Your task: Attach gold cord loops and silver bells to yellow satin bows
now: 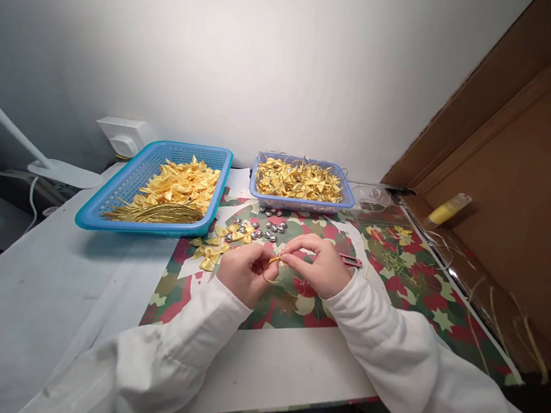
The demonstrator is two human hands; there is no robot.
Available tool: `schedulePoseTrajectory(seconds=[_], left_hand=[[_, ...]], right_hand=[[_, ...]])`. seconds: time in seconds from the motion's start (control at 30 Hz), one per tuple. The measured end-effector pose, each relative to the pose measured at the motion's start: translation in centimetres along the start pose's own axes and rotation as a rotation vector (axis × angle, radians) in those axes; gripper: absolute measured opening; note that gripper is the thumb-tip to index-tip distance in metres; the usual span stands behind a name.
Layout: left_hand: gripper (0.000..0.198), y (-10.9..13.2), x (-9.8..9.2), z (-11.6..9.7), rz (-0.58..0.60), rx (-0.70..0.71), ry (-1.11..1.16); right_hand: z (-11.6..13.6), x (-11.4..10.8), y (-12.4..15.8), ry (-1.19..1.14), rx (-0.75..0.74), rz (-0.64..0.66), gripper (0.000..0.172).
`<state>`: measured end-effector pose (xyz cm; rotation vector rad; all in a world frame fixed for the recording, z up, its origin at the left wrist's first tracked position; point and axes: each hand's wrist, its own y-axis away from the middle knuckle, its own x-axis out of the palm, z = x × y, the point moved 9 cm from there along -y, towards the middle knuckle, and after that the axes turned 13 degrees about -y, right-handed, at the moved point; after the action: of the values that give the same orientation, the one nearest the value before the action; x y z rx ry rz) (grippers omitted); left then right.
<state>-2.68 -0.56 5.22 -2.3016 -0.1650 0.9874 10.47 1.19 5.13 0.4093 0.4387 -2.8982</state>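
Observation:
My left hand [246,273] is closed, thumb against fingers, on a thin gold cord [267,280] that curves in a small loop below the fingertips. Meeting it from the other side, my right hand [319,264] pinches the cord close to the left fingertips. A bit of yellow shows between the two hands, but my fingers hide most of it. Beside my left hand lie several gold ribbon bows [210,257]. Just beyond both hands, small silver bells [273,228] are scattered on the camouflage-patterned mat [273,312]. Pink-handled snips [351,261] lie partly behind my right hand.
A blue basket [86,215] at the left holds gold bows and a bundle of gold cords [160,213]. Behind the bells, a smaller lilac basket [300,204] is full of bows with cords. Cord scraps [401,264] lie at right, near a cardboard panel [516,194]. A lamp [68,173] stands left.

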Motion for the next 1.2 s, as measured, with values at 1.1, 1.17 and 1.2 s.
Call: schedulePoseTrajectory(seconds=[1.1,1.17,1.2], left_hand=[[0.013,1.6,5.2,3.8,0.457,-0.373,0.131],[0.014,1.7,5.5,3.9,0.479,-0.39,0.152],[0.014,1.7,5.6,3.9,0.493,-0.398,0.165]], right_hand=[[8.2,-7.6,-3.7,-0.504,-0.435,-0.225,0.015],[9.1,-9.4,-3.3,-0.464,-0.536,-0.317,0.014],[9.5,-10.2,-3.1,-0.444,-0.576,-0.352,0.015]])
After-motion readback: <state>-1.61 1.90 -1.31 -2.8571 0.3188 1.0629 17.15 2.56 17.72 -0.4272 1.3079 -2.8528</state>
